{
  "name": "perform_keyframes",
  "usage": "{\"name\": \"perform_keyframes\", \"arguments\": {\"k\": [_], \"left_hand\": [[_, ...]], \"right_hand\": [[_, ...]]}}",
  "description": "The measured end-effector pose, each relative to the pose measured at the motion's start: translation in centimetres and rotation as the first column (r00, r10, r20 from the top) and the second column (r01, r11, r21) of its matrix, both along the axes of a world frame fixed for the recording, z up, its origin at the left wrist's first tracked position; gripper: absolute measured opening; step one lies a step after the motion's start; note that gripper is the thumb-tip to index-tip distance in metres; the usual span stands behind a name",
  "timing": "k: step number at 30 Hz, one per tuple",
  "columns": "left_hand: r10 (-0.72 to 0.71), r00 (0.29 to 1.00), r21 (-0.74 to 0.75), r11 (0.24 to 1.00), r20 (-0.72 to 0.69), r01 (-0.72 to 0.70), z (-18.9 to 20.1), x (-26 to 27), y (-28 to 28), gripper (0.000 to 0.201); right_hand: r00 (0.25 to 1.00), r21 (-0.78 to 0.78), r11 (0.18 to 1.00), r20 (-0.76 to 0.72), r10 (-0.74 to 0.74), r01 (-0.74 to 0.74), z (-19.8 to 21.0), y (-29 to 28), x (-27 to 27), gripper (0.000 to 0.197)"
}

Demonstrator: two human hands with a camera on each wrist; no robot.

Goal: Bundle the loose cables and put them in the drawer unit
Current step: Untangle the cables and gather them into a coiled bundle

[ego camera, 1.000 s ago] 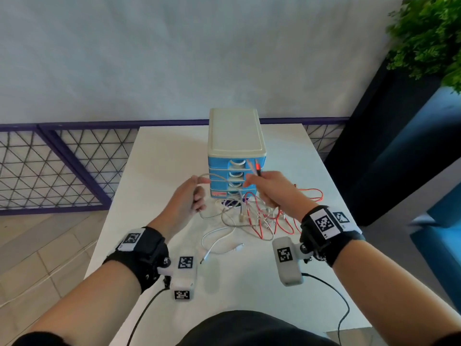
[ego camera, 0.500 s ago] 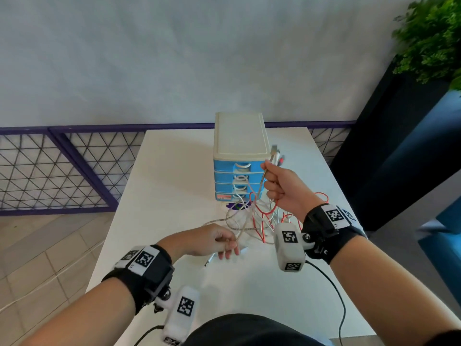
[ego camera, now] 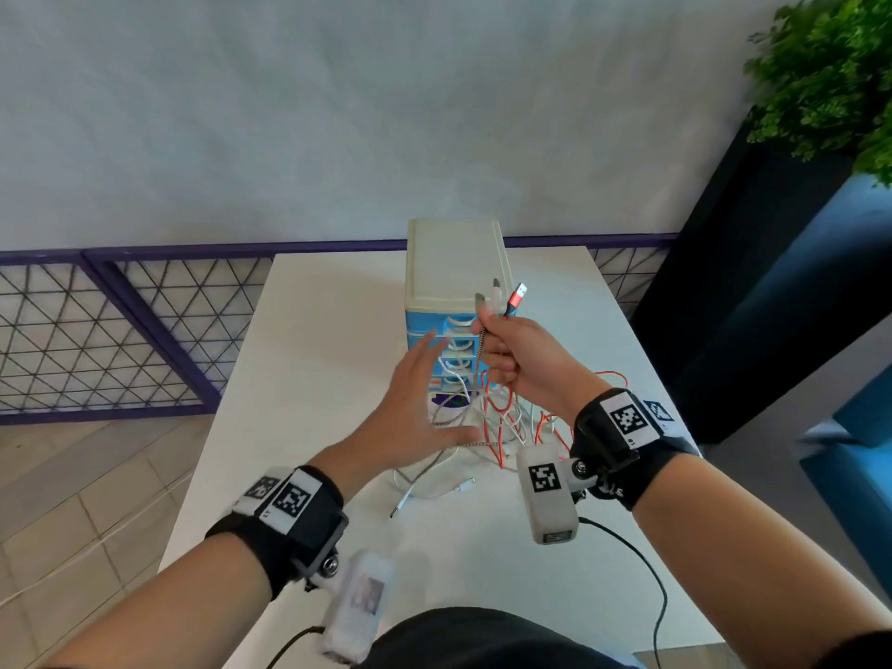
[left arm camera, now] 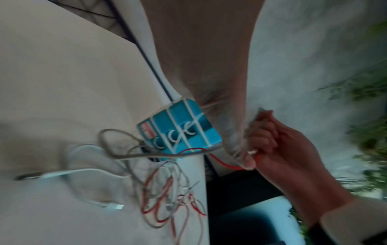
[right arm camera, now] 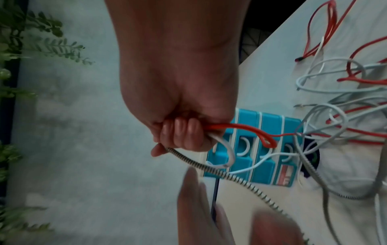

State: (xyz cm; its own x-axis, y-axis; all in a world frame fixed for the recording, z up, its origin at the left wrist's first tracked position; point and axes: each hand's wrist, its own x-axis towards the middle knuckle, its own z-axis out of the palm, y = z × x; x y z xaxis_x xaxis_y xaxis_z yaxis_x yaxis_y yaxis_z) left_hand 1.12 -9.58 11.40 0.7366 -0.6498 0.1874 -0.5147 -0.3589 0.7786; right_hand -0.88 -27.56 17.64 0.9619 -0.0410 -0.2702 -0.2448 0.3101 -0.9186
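My right hand [ego camera: 502,352] is raised in front of the drawer unit [ego camera: 456,282] and grips several cable ends [ego camera: 499,301]: a red one, a white one and a braided one, plugs sticking up. In the right wrist view the same right hand [right arm camera: 180,132] has its fingers curled round the red cable [right arm camera: 240,128] and the braided cable [right arm camera: 220,172]. My left hand [ego camera: 415,403] hovers just left of it with fingers spread and straight, holding nothing. The rest of the cables [ego camera: 502,427] lie tangled on the white table [ego camera: 313,354] before the blue drawers [left arm camera: 180,129].
A white cable with its plug [ego camera: 434,490] lies loose nearer to me on the table. A purple mesh railing [ego camera: 120,325] runs behind and left. A dark planter with green plant [ego camera: 830,79] stands at the right, close to the table's edge.
My left hand has let go near the table and risen, fingers spread, towards my right hand. My right hand has stayed raised with the cable ends.
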Motion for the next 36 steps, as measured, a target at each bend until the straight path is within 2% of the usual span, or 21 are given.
{"name": "perform_keyframes", "arguments": {"k": [1, 2, 3, 4, 5, 6, 7, 8, 9, 12, 13, 15, 18, 21, 24, 25, 27, 31, 33, 34, 36], "left_hand": [[-0.05, 0.999, 0.007, 0.999, -0.007, 0.05, 1.4, -0.1, -1.1, 0.11], [-0.091, 0.995, -0.013, 0.996, -0.036, 0.09, 2.1, -0.1, -2.0, 0.104], [-0.115, 0.991, -0.059, 0.992, -0.066, 0.111, 2.4, 0.1, -2.8, 0.087], [-0.104, 0.993, -0.09, 0.991, -0.063, 0.098, 2.4, 0.5, -3.3, 0.057], [-0.078, 0.997, -0.071, 0.995, -0.026, 0.076, 2.0, 0.8, -3.5, 0.025], [-0.06, 0.998, -0.054, 0.997, 0.0, 0.06, 1.4, 1.1, -3.6, 0.007], [-0.038, 0.999, -0.033, 0.999, 0.004, 0.038, 0.8, 1.3, -3.6, 0.011], [-0.024, 1.0, -0.008, 1.0, -0.018, 0.024, 0.1, 1.5, -3.6, 0.013], [-0.021, 0.998, -0.004, 1.0, -0.059, 0.021, -0.1, 1.5, -3.6, 0.017], [-0.098, 0.966, -0.095, 0.993, -0.239, 0.077, -0.2, 1.0, -3.6, 0.03], [-0.113, 0.962, -0.057, 0.993, -0.248, 0.102, -0.3, 1.0, -3.5, 0.031], [-0.117, 0.978, 0.114, 0.984, -0.175, 0.138, -1.5, 1.3, -2.8, 0.029], [-0.046, 0.981, 0.238, 0.967, -0.19, 0.091, -3.8, 2.1, -0.5, 0.02], [0.023, 0.981, 0.415, 0.908, -0.194, 0.061, -5.9, 2.5, 1.6, 0.018], [0.005, 0.994, 0.567, 0.822, -0.11, 0.058, -6.9, 2.5, 2.2, 0.027], [0.011, 0.996, 0.596, 0.802, -0.087, 0.043, -7.1, 2.5, 2.3, 0.022], [0.032, 0.996, 0.617, 0.787, -0.086, 0.028, -7.4, 2.5, 2.2, 0.013], [0.1, 0.989, 0.608, 0.794, -0.107, -0.014, -8.0, 2.7, 1.8, 0.024], [0.117, 0.986, 0.609, 0.793, -0.121, -0.019, -8.1, 3.3, 1.6, 0.037], [0.125, 0.985, 0.59, 0.807, -0.116, -0.033, -8.1, 3.8, 1.7, 0.042], [0.151, 0.986, 0.453, 0.886, -0.069, -0.104, -7.6, 4.5, 1.7, 0.049]], "right_hand": [[1.0, 0.019, 1.0, 0.012, 0.015, -0.015, 0.1, 0.6, 0.1, 0.031], [0.999, 0.026, 1.0, 0.033, 0.014, -0.015, 0.2, 1.2, 0.2, 0.032], [0.998, 0.018, 1.0, 0.068, -0.005, 0.004, 0.5, 1.7, 0.3, 0.033], [0.993, -0.021, 0.999, 0.117, -0.032, 0.035, 0.9, 2.0, 0.4, 0.034], [0.983, -0.122, 0.989, 0.174, -0.065, 0.087, 1.1, 2.0, 0.6, 0.035], [0.971, -0.253, 0.956, 0.22, -0.091, 0.147, 1.3, 2.0, 0.6, 0.035], [0.96, -0.342, 0.917, 0.253, -0.122, 0.206, 1.4, 2.0, 0.6, 0.036], [0.95, -0.356, 0.899, 0.267, -0.164, 0.256, 1.3, 1.9, 0.7, 0.036], [0.944, -0.293, 0.915, 0.26, -0.203, 0.278, 1.2, 1.9, 0.8, 0.036], [0.957, 0.098, 0.97, 0.17, -0.236, 0.221, 0.9, 1.6, 0.8, 0.035], [0.957, 0.106, 0.967, 0.151, -0.247, 0.232, 0.9, 1.3, 0.8, 0.035], [0.946, 0.043, 0.96, 0.159, -0.281, 0.278, 1.0, 0.4, 0.9, 0.034], [0.915, -0.072, 0.932, 0.232, -0.33, 0.355, 1.9, -1.3, 0.9, 0.034], [0.882, -0.21, 0.879, 0.31, -0.356, 0.428, 2.5, -2.5, 0.9, 0.034], [0.875, -0.499, 0.731, 0.38, -0.299, 0.466, 1.8, -2.8, 0.7, 0.035], [0.887, -0.587, 0.672, 0.376, -0.267, 0.451, 1.5, -2.7, 0.4, 0.036], [0.908, -0.691, 0.593, 0.361, -0.213, 0.414, 1.1, -2.7, -0.2, 0.037], [0.917, -0.779, 0.489, 0.37, -0.146, 0.392, 1.5, -3.1, -1.5, 0.032], [0.927, -0.822, 0.431, 0.358, -0.114, 0.371, 1.7, -3.2, -1.8, 0.037], [0.929, -0.83, 0.421, 0.353, -0.107, 0.364, 1.8, -3.2, -1.9, 0.04], [0.929, -0.808, 0.465, 0.353, -0.107, 0.361, 1.8, -3.0, -2.0, 0.04]]}}
